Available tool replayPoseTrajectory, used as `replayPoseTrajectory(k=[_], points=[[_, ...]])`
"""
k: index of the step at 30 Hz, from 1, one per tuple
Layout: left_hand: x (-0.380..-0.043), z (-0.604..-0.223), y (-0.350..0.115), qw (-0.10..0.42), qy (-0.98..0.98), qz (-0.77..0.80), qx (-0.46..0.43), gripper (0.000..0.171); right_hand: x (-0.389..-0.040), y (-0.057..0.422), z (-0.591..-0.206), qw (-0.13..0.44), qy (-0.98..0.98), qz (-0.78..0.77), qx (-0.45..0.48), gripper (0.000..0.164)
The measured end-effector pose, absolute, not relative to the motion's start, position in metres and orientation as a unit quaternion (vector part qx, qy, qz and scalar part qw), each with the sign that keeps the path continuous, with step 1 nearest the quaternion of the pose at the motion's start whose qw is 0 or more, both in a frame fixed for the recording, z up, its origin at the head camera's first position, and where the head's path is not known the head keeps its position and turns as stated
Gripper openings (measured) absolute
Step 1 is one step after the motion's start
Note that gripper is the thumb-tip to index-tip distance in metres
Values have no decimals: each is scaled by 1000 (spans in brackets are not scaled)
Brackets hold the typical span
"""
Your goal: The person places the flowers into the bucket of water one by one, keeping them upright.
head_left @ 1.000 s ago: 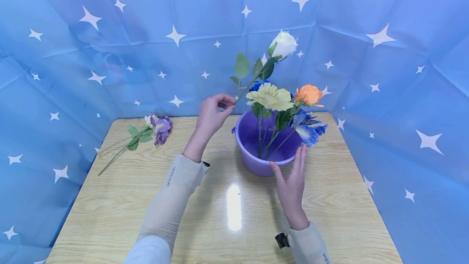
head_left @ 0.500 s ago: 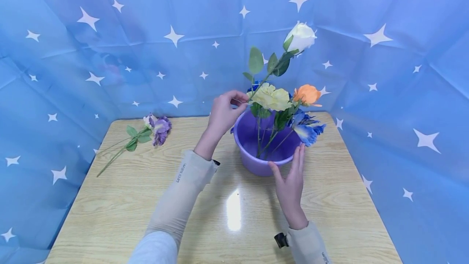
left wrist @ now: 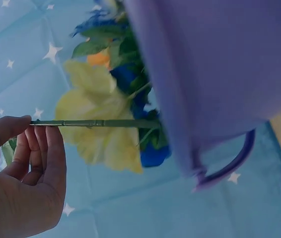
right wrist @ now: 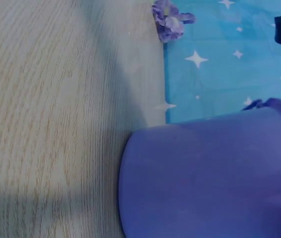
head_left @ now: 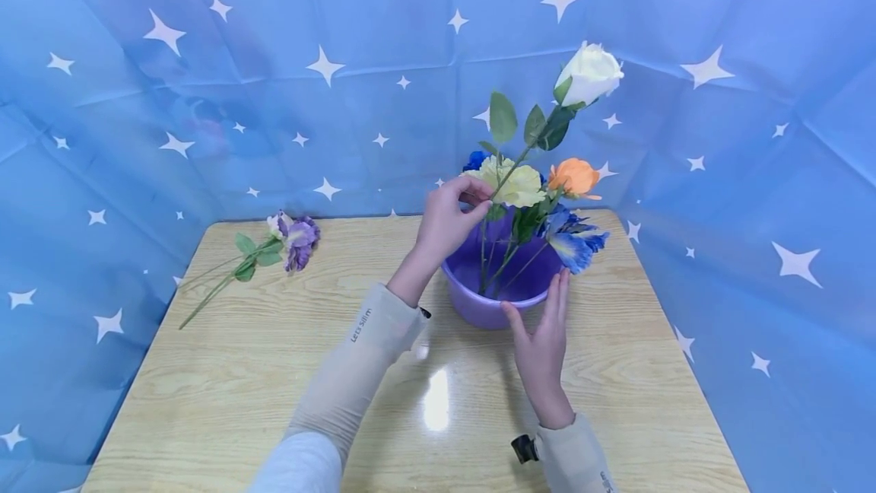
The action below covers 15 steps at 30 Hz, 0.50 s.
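A white rose (head_left: 591, 76) leans to the right above the purple bucket (head_left: 482, 313), its leafy stem pinched between the thumb and fingers of my left hand (head_left: 446, 225). In the left wrist view the green stem (left wrist: 93, 123) runs from my fingertips to the bucket's rim, and its lower end is hidden behind the bucket wall. With fingers straight and thumb spread, my right hand (head_left: 542, 352) rests against the bucket's near right side. Inside the bucket stand a pale yellow flower (head_left: 522, 186), an orange flower (head_left: 575, 176) and blue flowers (head_left: 573, 243).
Purple and white flowers (head_left: 299, 240) with green stems lie on the left of the wooden table (head_left: 274, 371). A blue cloth with white stars (head_left: 383, 36) rises behind and beside the table. The bucket's handle (left wrist: 235, 163) hangs at its side.
My left hand has moved to the right, carrying the white rose over the bucket. My right hand and the bucket have stayed in place.
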<state>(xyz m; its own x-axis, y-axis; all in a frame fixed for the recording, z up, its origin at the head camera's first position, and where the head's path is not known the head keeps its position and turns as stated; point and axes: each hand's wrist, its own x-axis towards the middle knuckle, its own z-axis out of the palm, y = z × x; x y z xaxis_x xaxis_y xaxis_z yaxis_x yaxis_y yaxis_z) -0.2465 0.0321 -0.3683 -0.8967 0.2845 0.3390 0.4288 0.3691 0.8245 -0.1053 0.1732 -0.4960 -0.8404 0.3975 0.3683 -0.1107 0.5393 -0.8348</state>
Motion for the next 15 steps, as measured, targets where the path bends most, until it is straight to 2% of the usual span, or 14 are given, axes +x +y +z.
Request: replayPoseTrajectory(k=[15], points=[[-241,-413,38,-7,-856,-470,-216,10,-105,172,-495,272,-836,468,-85,91]])
